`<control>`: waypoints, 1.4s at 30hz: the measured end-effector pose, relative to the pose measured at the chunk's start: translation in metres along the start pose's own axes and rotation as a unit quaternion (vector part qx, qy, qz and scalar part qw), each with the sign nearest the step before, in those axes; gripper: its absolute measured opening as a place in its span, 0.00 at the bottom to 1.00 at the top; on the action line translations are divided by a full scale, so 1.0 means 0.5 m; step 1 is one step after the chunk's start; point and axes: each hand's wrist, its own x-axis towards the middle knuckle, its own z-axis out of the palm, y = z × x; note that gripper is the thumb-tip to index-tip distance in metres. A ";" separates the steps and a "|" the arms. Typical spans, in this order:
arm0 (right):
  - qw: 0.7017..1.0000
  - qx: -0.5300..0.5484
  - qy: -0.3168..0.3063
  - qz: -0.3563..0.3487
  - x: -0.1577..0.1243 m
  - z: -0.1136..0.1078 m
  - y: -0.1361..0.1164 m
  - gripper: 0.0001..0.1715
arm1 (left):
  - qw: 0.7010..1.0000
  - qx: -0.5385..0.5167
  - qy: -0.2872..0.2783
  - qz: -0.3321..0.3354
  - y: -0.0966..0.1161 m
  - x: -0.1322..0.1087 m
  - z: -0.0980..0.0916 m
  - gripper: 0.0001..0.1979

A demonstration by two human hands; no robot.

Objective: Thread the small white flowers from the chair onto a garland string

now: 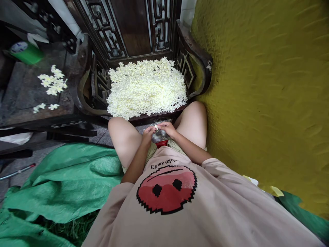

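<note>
Just in front of my lap, between my bare knees, a small white flower (156,127) is pinched at my fingertips. My left hand (147,133) is closed on it from one side, and my right hand (167,128) grips it from the other. The two hands nearly touch, and finer detail of the flower is too small to make out. Beyond them, a thick heap of white flowers (147,87) covers the seat of a dark carved wooden chair (133,31). Below my hands, part of something red (162,143) shows between my thighs.
To the left, a dark wooden table (20,92) bears a loose cluster of white flowers (53,81) and a green roll (28,53). A green woven sack (77,178) with green stalks lies on the floor at lower left. A yellow textured surface (262,92) rises along the right.
</note>
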 end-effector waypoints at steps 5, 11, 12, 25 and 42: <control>1.000 0.012 -0.017 0.008 -0.004 -0.001 -0.005 0.17 | 1.000 -0.005 0.005 0.002 -0.002 0.001 0.001 0.13; 0.999 0.026 -0.015 0.029 -0.006 0.000 -0.010 0.18 | 1.000 -0.003 0.003 0.011 -0.006 0.000 -0.001 0.15; 0.999 0.029 -0.016 0.033 -0.007 0.000 -0.011 0.18 | 1.000 -0.004 0.002 0.012 -0.006 0.000 0.000 0.15; 0.997 0.045 -0.016 0.059 -0.005 -0.002 -0.006 0.19 | 1.000 -0.010 0.000 0.018 -0.007 -0.002 0.002 0.14; 0.997 0.049 -0.002 0.060 -0.001 -0.002 0.001 0.17 | 1.000 0.002 0.004 0.004 -0.004 0.000 0.002 0.12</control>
